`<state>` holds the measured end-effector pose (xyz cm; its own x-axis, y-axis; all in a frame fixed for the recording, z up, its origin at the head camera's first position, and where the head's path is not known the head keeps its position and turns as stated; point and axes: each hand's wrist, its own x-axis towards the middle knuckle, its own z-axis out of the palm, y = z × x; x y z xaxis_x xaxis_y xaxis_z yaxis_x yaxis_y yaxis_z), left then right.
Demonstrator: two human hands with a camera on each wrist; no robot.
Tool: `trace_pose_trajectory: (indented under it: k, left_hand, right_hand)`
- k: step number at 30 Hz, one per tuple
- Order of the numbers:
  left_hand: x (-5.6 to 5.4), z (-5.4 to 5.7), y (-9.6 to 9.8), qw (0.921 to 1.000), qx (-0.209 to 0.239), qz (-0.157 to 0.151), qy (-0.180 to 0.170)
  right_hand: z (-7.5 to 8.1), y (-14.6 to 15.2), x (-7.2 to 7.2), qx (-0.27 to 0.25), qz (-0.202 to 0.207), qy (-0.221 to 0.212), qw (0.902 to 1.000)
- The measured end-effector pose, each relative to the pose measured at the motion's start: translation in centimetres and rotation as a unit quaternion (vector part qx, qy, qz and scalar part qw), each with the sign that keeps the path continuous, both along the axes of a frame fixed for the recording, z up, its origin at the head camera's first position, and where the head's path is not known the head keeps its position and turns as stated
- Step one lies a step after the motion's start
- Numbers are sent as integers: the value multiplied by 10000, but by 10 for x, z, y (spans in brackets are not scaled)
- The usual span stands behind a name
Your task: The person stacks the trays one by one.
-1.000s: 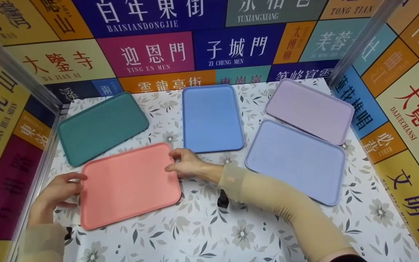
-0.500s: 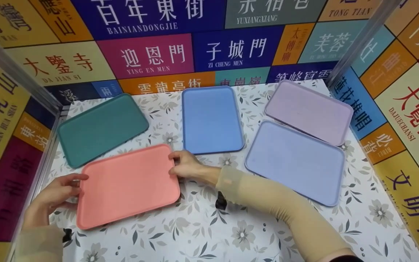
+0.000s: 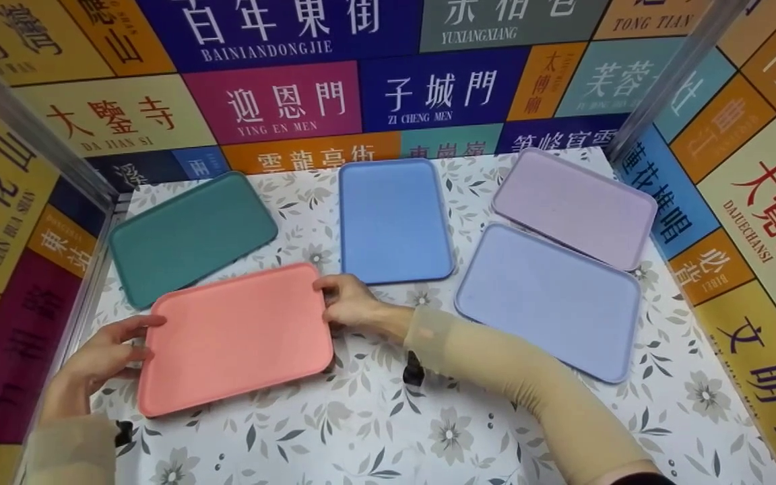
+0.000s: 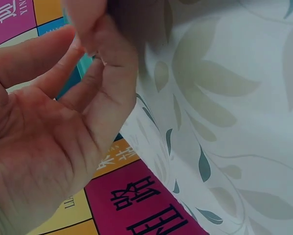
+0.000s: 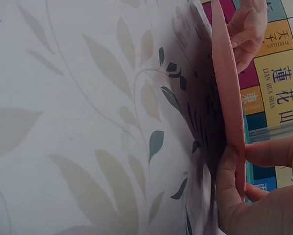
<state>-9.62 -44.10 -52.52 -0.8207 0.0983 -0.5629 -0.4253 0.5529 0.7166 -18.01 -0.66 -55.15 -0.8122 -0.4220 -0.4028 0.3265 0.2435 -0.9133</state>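
Note:
A salmon-pink rectangular tray point(image 3: 236, 337) is held at front left, between both of my hands. At its left edge, my left hand point(image 3: 108, 350) grips the rim, fingers on top; the left wrist view shows this hand point(image 4: 63, 107) from the palm side. My right hand point(image 3: 354, 303) pinches the right edge; in the right wrist view, thumb and fingers point(image 5: 276, 152) clasp the tray's edge point(image 5: 229, 83). That view shows the tray edge-on, raised above the tablecloth with shadow beneath. Behind it lies a green tray point(image 3: 192, 236), its front edge close to the pink one.
A blue tray point(image 3: 395, 222) lies at the back middle. At right, a periwinkle tray point(image 3: 550, 303) lies against a lilac tray point(image 3: 573, 205). A leaf-patterned tablecloth point(image 3: 388, 431) covers the table. Printed panels point(image 3: 442, 94) enclose the back and sides.
The pink tray has shifted slightly left and its near-left corner has risen. My left hand has closed in on the left rim. The other trays have not moved.

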Motion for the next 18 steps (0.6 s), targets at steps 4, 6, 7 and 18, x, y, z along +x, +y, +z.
trace_pose_trajectory:
  k: [4,6,7,18]
  left_hand:
    - [-1,-2,-2,9995,251,96,172]
    - [-2,-4,-3,9985,435,176,264]
    - [-3,-4,-4,9979,531,210,305]
    - [-11,1,-5,9802,1817,482,628]
  right_hand:
    - [6,3,-7,99,113,229,9996]
    - [9,5,-10,85,165,346,9992]
    - [10,6,-11,31,171,374,9991]
    - [19,18,-27,-668,-127,95,9976]
